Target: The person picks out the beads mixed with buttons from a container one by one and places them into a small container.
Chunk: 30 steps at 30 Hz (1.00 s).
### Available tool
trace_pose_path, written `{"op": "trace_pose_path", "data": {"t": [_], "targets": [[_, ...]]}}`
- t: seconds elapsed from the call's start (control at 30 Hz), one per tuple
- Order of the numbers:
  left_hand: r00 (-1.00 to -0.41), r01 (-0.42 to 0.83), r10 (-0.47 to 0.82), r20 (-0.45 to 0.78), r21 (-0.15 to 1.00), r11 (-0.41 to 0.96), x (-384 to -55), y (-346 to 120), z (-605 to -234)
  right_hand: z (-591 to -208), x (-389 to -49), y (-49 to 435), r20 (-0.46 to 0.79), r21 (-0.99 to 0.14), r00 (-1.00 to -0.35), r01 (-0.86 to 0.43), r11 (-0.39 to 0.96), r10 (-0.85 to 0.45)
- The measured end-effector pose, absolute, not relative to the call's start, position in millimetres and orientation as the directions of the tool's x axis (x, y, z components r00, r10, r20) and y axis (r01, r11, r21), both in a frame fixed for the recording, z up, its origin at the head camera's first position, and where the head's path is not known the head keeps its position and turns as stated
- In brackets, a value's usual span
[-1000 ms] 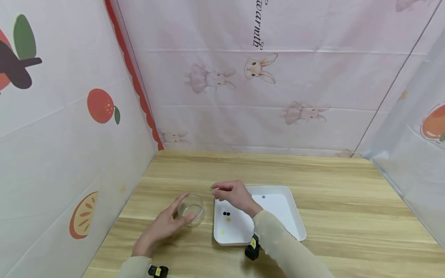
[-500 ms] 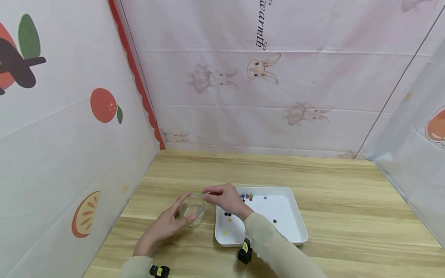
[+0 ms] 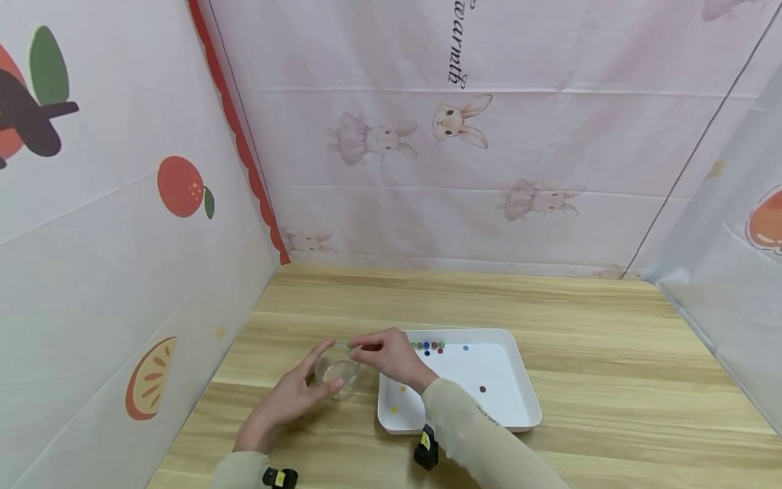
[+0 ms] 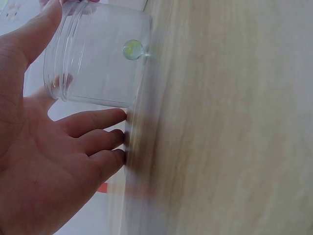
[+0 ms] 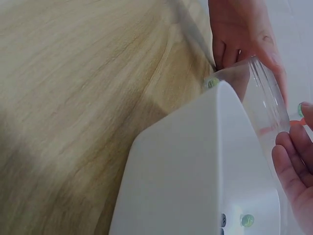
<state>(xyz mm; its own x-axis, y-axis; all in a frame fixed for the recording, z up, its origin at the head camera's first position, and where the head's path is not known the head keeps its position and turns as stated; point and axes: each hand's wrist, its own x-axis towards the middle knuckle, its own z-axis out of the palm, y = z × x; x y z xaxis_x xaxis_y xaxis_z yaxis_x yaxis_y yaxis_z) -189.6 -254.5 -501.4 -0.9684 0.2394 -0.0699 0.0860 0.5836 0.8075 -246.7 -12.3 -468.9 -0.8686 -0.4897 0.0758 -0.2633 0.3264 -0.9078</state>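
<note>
My left hand [image 3: 294, 394] holds a clear plastic jar [image 3: 338, 370] on the table, with thumb and index finger around its sides. In the left wrist view, one yellow-green glass marble [image 4: 132, 49] lies at the bottom of the jar. My right hand [image 3: 391, 353] is at the jar's rim, its wrist side over the tray's left part. Between its thumb and fingers it pinches a green marble [image 5: 301, 108], which shows just beyond the jar's mouth in the right wrist view. Both hands' fingers come close together at the rim.
A white tray [image 3: 516, 387] stands right of the jar. Along its far side lies a row of marbles [image 3: 426, 346]. Small buttons are scattered in it, including a dark red button [image 3: 482, 389] and a yellow button [image 3: 394, 409]. Printed cloth walls enclose the table.
My right hand has moved left from above the tray's far left corner to the jar's mouth, carrying the green marble. The left hand and jar have stayed nearly still.
</note>
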Motion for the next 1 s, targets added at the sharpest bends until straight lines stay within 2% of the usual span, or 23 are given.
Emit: {"op": "trace_pose_path", "data": {"t": [0.3, 0.63, 0.73, 1.0], "targets": [[-0.972, 0.070, 0.221, -0.075, 0.809, 0.583, -191, -250, -500, -464, -250, 4, 0.068, -0.914, -0.889, -0.237, 0.329, -0.453], [-0.971, 0.096, 0.233, -0.056, 0.802, 0.590, -192, -250, -504, -459, -272, 55, 0.006, -0.957, -0.968, -0.078, 0.281, -0.249], [-0.970, 0.098, 0.237, -0.055, 0.803, 0.588, -191, -251, -505, -457, -275, 71, -0.028, -0.951, -0.977, -0.038, 0.306, -0.210], [-0.973, 0.101, 0.227, -0.049, 0.792, 0.602, -191, -253, -503, -464, -279, 96, -0.025, -0.960, -0.990, -0.014, 0.279, -0.137]]}}
